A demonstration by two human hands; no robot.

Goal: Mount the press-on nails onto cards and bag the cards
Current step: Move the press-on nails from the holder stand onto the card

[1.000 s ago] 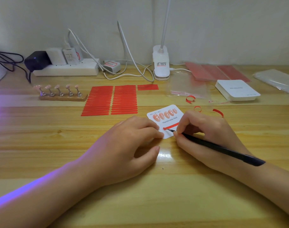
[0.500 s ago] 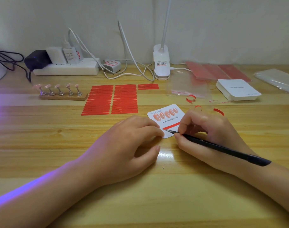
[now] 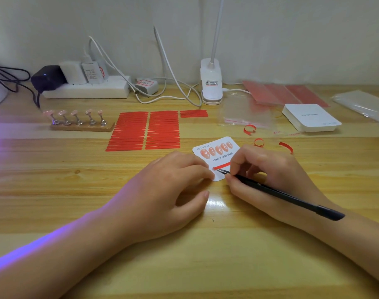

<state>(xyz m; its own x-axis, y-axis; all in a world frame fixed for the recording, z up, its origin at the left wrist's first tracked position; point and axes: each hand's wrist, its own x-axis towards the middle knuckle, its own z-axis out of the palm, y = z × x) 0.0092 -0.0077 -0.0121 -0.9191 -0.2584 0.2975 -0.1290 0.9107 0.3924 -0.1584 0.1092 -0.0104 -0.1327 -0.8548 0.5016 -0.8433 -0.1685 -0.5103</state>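
Near the middle of the wooden desk (image 3: 205, 266), a little toward its right edge, a white card (image 3: 219, 160) lies flat, printed "Handmade Nail". Five pink press-on nails (image 3: 216, 149) sit in a row along its far edge, and a red strip (image 3: 222, 166) lies across its lower part. The left hand (image 3: 162, 190) rests on the desk with curled fingers, fingertips pressing the card's near left corner. The right hand (image 3: 268, 175) grips black tweezers (image 3: 277, 194), whose tips touch the left end of the red strip; whether they pinch it I cannot tell.

Farther back, left of centre, sheets of red adhesive strips (image 3: 144, 130) lie in two columns. Toward the left edge a wooden stand (image 3: 82, 126) carries five more pink nails on small holders. Toward the back right, a clear bag (image 3: 246, 115) lies flat, with a stack of white cards (image 3: 311, 117) just beyond it to the right. Three curled red backing scraps (image 3: 258, 142) lie between these and the right hand. Along the back edge stand a power strip (image 3: 87, 89) with chargers and a white clip lamp (image 3: 211, 87).
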